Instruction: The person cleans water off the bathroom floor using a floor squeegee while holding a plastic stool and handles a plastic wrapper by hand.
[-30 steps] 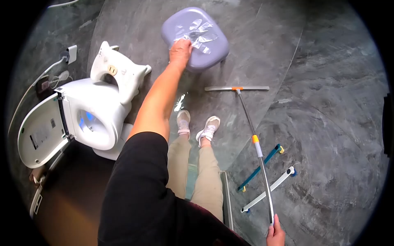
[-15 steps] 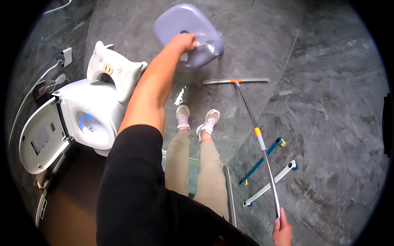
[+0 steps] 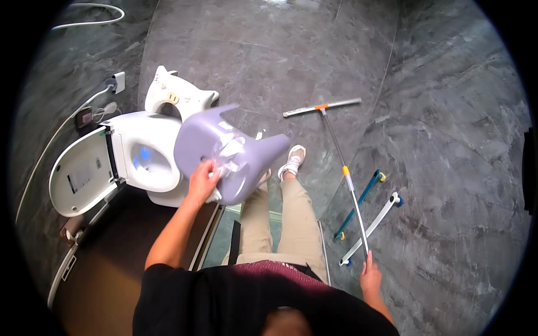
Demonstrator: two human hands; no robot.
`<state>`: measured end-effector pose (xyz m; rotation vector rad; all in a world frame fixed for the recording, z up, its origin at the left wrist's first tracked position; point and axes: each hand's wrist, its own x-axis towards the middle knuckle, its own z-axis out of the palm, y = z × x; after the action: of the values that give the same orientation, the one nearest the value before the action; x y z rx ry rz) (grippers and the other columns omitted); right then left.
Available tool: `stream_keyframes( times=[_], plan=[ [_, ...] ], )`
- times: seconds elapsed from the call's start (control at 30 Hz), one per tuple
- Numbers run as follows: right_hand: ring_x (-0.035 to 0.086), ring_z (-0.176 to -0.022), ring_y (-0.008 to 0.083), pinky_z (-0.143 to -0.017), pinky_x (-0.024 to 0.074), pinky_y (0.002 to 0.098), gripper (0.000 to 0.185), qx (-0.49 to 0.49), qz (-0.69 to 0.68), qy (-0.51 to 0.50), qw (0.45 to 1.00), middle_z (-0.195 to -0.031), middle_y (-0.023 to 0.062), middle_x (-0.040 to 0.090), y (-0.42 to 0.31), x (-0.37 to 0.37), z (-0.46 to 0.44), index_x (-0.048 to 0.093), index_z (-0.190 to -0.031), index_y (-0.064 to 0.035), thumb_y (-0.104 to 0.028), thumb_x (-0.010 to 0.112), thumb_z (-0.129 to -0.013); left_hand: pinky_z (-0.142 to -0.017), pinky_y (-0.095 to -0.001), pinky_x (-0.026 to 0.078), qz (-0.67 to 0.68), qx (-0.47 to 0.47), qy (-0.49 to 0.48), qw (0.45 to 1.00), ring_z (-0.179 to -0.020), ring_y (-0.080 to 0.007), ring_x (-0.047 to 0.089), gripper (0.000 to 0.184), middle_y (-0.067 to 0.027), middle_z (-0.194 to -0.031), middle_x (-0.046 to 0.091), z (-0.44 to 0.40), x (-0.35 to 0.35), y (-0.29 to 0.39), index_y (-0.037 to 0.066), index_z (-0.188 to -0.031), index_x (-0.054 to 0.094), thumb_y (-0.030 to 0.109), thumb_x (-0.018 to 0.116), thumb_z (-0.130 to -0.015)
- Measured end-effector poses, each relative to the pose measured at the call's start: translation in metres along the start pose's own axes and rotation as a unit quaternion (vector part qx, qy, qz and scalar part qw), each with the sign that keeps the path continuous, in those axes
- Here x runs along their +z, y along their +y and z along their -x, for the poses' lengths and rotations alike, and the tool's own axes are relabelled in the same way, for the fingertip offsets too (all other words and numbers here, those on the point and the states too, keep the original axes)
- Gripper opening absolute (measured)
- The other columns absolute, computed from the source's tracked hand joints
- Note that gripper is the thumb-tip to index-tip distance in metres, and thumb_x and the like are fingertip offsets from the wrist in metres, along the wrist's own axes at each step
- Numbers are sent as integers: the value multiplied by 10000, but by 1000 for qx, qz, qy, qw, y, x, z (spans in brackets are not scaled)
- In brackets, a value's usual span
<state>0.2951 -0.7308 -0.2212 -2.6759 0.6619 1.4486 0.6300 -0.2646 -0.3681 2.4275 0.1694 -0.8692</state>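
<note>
My left hand (image 3: 204, 182) is closed on a purple plastic stool (image 3: 193, 137), near the hole in its seat. The stool is tilted on its side in front of the toilet, its legs pointing right. Shiny clear film or glare lies across its surface, and something white shows under my fingers. With my right hand (image 3: 370, 274) I grip the pole of a floor squeegee (image 3: 358, 210). The squeegee's blade (image 3: 342, 104) rests on the grey floor ahead of my shoes.
A toilet (image 3: 162, 176) with its lid up stands at left, a white step stool (image 3: 182, 92) behind it. Two grab bars, one teal (image 3: 358, 204) and one white (image 3: 372, 227), are on the right. A white hose (image 3: 56, 131) runs along the left wall. A glass edge is near my legs.
My left hand has brought the purple stool from the floor ahead back toward me and left, tipping it over. The squeegee stays in my right hand, its blade roughly where it was.
</note>
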Motion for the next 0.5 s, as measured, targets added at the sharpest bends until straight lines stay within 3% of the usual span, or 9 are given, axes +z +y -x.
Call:
stream_keyframes(
  times=[0.17, 0.23, 0.3, 0.4, 0.5],
  plan=[
    [555, -590, 334, -530, 442, 433, 497, -23, 4, 10, 1000, -681, 165, 548, -12, 16, -24, 321, -1300, -214, -219, 483, -830, -586, -309, 406, 120, -114, 15, 986, -610, -153, 474, 185, -79, -648, 491, 111, -16, -24, 47, -743, 444, 188, 560, -774],
    [562, -573, 321, -525, 458, 424, 538, -26, 22, 8, 999, -695, 145, 535, -2, 22, -26, 247, -1324, -279, -258, 474, -837, -589, -301, 404, 115, -143, 45, 982, -610, -136, 455, 173, -45, -641, 473, 147, -21, -32, 45, -736, 437, 168, 551, -777],
    [561, -569, 319, -528, 459, 420, 527, -28, 31, 14, 999, -688, 146, 534, 2, 8, -28, 262, -1318, -282, -261, 476, -837, -567, -259, 384, 140, -130, 71, 979, -605, -102, 422, 155, -6, -640, 453, 172, -28, -33, 53, -729, 438, 150, 535, -800],
    [556, -562, 314, -523, 454, 422, 517, -59, 43, 74, 995, -657, 141, 528, 14, 3, -26, 278, -1313, -278, -255, 481, -839, -589, -206, 352, 261, -211, 121, 934, -646, -52, 396, 164, 41, -694, 454, 200, -34, -36, 64, -761, 466, 184, 523, -856],
    [558, -568, 314, -523, 452, 424, 508, -69, 23, 61, 995, -666, 140, 530, 8, 37, -17, 287, -1310, -267, -253, 480, -840, -628, -207, 371, 340, -211, 152, 904, -693, -60, 426, 182, 26, -771, 494, 221, -44, -48, 51, -858, 501, 231, 522, -864]
  ],
)
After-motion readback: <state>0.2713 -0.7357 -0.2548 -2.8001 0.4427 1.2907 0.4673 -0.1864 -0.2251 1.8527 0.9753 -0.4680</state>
